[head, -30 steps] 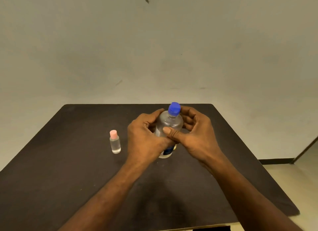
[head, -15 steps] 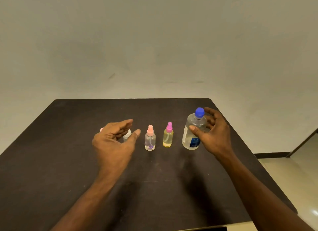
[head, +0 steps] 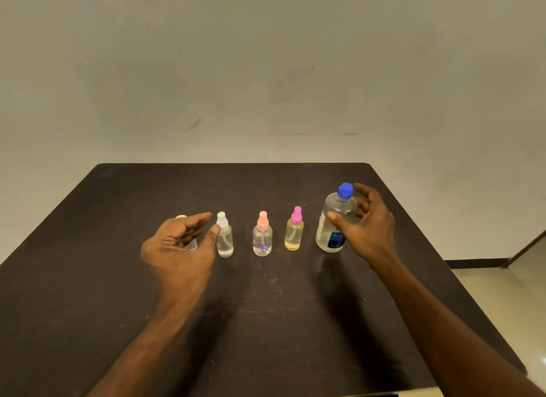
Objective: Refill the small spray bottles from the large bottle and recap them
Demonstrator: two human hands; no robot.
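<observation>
Start of refill: right hand (head: 367,228) curled loosely around capped large bottle (head: 335,222), left hand (head: 180,243) spread beside small spray bottles (head: 262,234); uncapping likely next.

Matt, dark, scuffed table top (head: 88,278) across the lower frame. Clear glossy plastic on the large bottle (head: 335,222), smooth blue plastic cap (head: 345,189). Matt pale wall (head: 266,71) above.
</observation>
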